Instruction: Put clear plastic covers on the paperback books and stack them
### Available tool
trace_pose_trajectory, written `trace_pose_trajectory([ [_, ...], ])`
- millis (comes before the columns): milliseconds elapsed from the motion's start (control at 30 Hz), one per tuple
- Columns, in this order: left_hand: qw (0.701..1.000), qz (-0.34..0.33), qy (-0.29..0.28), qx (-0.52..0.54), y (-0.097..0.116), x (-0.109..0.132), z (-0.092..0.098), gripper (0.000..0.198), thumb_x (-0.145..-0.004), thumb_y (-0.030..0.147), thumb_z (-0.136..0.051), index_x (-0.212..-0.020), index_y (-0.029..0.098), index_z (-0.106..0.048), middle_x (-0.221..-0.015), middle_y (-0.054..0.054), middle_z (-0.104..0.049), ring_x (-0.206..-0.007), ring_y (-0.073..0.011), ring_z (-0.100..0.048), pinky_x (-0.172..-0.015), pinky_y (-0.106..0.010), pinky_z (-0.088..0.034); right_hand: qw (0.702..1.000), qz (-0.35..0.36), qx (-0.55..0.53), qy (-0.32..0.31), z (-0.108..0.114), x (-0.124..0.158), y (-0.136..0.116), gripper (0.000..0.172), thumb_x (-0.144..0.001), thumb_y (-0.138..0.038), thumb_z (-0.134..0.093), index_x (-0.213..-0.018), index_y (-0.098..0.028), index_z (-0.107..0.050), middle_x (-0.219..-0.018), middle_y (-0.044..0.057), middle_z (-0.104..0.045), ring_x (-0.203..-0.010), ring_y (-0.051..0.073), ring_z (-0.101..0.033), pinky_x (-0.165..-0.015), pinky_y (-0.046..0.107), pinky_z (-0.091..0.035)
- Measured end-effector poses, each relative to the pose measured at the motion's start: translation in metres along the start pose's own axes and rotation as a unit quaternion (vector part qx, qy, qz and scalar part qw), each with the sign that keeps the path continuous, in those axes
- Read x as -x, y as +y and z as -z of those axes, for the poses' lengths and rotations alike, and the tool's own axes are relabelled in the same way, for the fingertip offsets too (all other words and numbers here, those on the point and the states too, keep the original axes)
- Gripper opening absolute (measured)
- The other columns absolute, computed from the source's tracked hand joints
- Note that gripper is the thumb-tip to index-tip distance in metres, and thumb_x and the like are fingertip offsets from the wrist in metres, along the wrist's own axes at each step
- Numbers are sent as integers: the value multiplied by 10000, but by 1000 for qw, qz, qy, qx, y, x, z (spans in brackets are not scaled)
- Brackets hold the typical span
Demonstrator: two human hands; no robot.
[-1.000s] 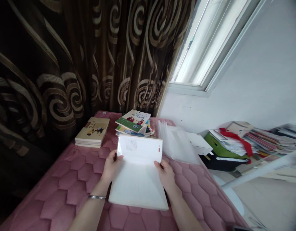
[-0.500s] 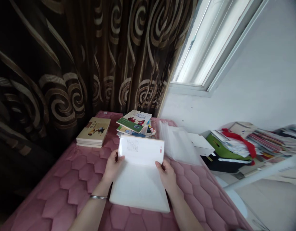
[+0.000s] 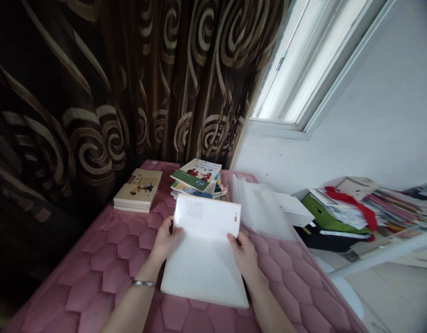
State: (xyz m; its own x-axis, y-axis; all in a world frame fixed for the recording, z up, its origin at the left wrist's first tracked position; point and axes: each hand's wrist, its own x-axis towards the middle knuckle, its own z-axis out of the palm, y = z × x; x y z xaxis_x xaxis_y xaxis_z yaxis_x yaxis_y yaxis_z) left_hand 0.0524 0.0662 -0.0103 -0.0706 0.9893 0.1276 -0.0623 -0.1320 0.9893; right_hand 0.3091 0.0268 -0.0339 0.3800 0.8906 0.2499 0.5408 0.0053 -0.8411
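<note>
An opened book (image 3: 204,268) lies on the pink quilted cover, its broad pale side toward me. Its raised far flap (image 3: 208,215) is white, with a small block of print at left and a red mark at right. My left hand (image 3: 167,237) is closed on the flap's left edge, thumb on top. On the right edge, my right hand (image 3: 243,249) pinches the same flap, the thumb showing on its face. The fingers behind the flap are partly hidden.
Beyond the book is an uneven pile of books (image 3: 198,175). A neat stack of tan books (image 3: 139,190) stands at left. Clear plastic sleeves (image 3: 264,208) and a white box (image 3: 293,209) lie at right. Papers and a green bag (image 3: 319,215) sit past the pink bed's (image 3: 109,259) right edge.
The whole view has shifted slightly, so everything appears a little farther right. Both hands keep the same hold on the book.
</note>
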Motion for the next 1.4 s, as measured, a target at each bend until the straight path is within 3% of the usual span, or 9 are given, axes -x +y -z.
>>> trace_pose_trajectory([
  [167,1000,5,8,-6,0,0,0,215,-637,316,-652,-793,175,-608,-727,0,-662,-687,-158,-585,-655,-246,-434,1000,4,-18,2,-1,0,3,434,-748,-633,-532,-779,-221,-666,-609,1,-653,-594,196,-588,-540,275,-433],
  [567,1000,4,10,-26,-3,-1,1,181,-651,320,-655,-736,167,-609,-664,13,-631,-617,-140,-542,-581,-227,-406,1000,-11,-22,-5,1,2,-9,433,-737,-635,-512,-741,-215,-616,-655,23,-667,-616,208,-597,-549,286,-438],
  [733,1000,10,1,-24,-8,-2,2,248,-620,297,-678,-828,174,-621,-744,1,-666,-694,-161,-583,-650,-244,-437,996,-4,-89,-25,0,2,-9,427,-743,-593,-546,-894,-205,-642,-759,31,-705,-681,215,-623,-593,293,-480],
  [900,1000,6,13,-20,-3,1,-1,216,-646,320,-665,-795,172,-615,-710,6,-651,-657,-156,-571,-616,-237,-428,999,-13,-41,-16,2,2,-12,419,-736,-616,-506,-751,-216,-628,-673,31,-679,-625,222,-612,-559,303,-460],
  [1133,999,-8,19,-42,2,0,-2,184,-668,344,-635,-739,180,-591,-659,21,-623,-603,-142,-536,-568,-227,-400,1000,3,-14,6,4,4,-22,388,-731,-592,-491,-776,-235,-636,-665,33,-673,-619,225,-611,-552,300,-449],
  [1267,998,-3,9,-67,-2,-2,1,179,-657,304,-639,-784,183,-606,-702,8,-654,-663,-167,-575,-621,-247,-426,1000,6,-27,0,3,5,-21,380,-727,-591,-517,-817,-242,-638,-643,12,-654,-603,218,-590,-544,297,-442],
  [1400,997,-1,-3,-76,-10,-5,4,281,-624,226,-628,-901,178,-629,-826,-21,-701,-802,-209,-623,-745,-288,-453,999,-5,-32,-17,2,4,-17,380,-717,-613,-522,-725,-238,-580,-588,-6,-603,-575,205,-564,-530,290,-430],
])
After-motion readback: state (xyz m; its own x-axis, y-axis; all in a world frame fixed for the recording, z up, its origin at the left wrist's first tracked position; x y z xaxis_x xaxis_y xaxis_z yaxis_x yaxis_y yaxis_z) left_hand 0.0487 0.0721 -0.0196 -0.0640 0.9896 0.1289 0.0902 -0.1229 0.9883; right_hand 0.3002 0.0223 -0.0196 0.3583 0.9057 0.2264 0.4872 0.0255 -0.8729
